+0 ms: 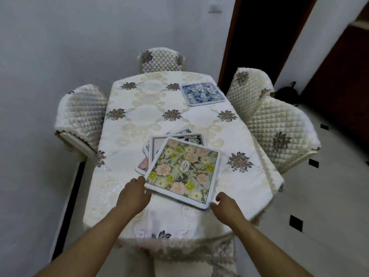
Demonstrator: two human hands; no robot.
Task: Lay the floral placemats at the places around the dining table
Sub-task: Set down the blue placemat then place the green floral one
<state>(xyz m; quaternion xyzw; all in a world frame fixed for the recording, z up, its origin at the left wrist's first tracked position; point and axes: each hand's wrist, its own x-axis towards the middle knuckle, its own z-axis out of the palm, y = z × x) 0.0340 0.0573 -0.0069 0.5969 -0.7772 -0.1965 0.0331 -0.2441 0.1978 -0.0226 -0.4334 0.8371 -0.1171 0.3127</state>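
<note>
We found both hands loosely apart, gripping nothing, flanking the top mat; we advised lifting it alone off the stack.

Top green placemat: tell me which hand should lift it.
Left. The left hand already touches the green placemat's near-left edge; the right hand sits just off its near corner.

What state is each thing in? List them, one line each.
Blue placemat: laid flat at the far right place.
Green floral placemat: top of the stack, askew.
Stack beneath: fanned, not yet laid.
Left hand: open, touching the top mat's corner.
Right hand: open, at its near corner.
</note>
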